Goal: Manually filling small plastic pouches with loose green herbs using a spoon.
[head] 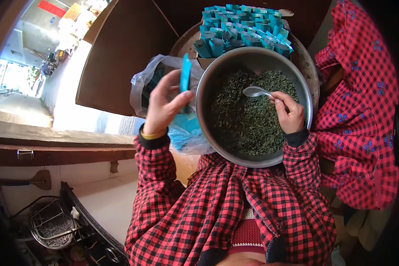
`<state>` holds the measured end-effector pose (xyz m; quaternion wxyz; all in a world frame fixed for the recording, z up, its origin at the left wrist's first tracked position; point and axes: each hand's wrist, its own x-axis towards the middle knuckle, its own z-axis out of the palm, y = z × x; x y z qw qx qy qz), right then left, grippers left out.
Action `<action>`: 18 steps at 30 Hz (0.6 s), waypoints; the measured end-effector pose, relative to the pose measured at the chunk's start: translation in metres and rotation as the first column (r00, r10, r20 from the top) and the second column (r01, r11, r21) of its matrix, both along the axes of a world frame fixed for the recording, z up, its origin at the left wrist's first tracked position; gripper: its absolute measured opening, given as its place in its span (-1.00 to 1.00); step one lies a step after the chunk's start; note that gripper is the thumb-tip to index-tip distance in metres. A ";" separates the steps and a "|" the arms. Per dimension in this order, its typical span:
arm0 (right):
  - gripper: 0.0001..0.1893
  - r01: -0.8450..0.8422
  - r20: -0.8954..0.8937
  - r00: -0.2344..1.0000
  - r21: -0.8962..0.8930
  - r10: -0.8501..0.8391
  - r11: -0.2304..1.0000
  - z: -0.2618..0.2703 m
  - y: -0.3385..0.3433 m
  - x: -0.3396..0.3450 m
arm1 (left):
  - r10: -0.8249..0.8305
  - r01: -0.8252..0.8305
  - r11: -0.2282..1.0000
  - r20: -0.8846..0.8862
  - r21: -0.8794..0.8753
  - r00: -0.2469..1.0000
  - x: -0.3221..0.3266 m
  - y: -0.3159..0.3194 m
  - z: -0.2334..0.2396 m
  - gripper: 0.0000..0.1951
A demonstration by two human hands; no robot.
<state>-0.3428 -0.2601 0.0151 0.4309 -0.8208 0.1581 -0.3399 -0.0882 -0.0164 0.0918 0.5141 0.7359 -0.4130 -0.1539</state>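
Note:
A narrow teal foil packet [185, 74] stands upright between the thumb and fingers of my left hand [166, 99], just left of a large steel bowl [204, 123]. Dried green leaves [252, 129], apparently tea, cover the bowl's bottom. Over them, my right hand [288, 111] grips the handle of a small clear spoon [253, 91]. The spoon's bowl looks bare of leaves. Behind the steel bowl, many teal packets [242, 30] stand packed upright in a cardboard box [205, 62]. Beneath my left hand lies a clear plastic bag [168, 61] with more teal packets [186, 131] in it.
The box and steel bowl are at a round table [183, 43]. A brown panel [119, 60] rises at the left, beside a bright opening. Red checked cloth [359, 116] hangs at the right. A wire rack [51, 222] stands low at the left.

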 end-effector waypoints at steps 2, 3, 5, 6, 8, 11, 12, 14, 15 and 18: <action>-0.79 0.024 0.047 0.999 0.054 -0.026 0.998 0.002 -0.001 0.001 | -0.144 0.107 0.979 -0.223 -0.171 0.964 -0.019 -0.031 -0.007 -0.36; -0.79 0.035 0.051 0.998 0.043 -0.037 0.998 0.002 -0.001 0.002 | -0.207 0.157 0.965 -0.247 -0.209 0.946 -0.029 -0.048 -0.015 -0.38; -0.79 0.108 0.165 0.979 0.092 -0.122 0.990 -0.002 0.001 0.002 | -0.297 0.231 0.940 -0.267 -0.253 0.917 -0.040 -0.077 -0.026 -0.41; -0.79 0.141 0.221 0.961 0.118 -0.165 0.983 -0.003 0.001 0.000 | -0.295 0.208 0.945 -0.386 -0.252 0.874 -0.044 -0.088 -0.029 -0.44; -0.80 0.159 0.249 0.951 0.126 -0.186 0.979 -0.004 0.000 -0.004 | -0.274 0.164 0.959 -0.608 -0.230 0.745 -0.049 -0.106 -0.036 -0.49; -0.82 0.153 0.300 0.934 0.161 -0.196 0.975 -0.002 0.000 -0.008 | -0.296 0.141 0.953 -0.738 -0.266 0.606 -0.052 -0.115 -0.050 -0.57; -0.83 0.167 0.297 0.936 0.098 -0.189 0.981 0.001 0.001 -0.010 | -0.294 0.116 0.954 -0.796 -0.275 0.530 -0.051 -0.116 -0.054 -0.60; -0.85 0.184 0.284 0.944 -0.023 -0.170 0.983 0.006 0.003 -0.012 | -0.324 0.109 0.945 -0.836 -0.308 0.444 -0.043 -0.119 -0.061 -0.61; -0.85 0.178 0.276 0.947 -0.016 -0.167 0.984 0.007 0.003 -0.013 | -0.349 0.092 0.936 -0.868 -0.339 0.354 -0.041 -0.118 -0.063 -0.61; -0.84 0.199 0.330 0.937 -0.237 -0.114 0.951 0.010 -0.002 -0.011 | -0.371 0.042 0.928 -0.903 -0.371 0.216 -0.038 -0.116 -0.070 -0.65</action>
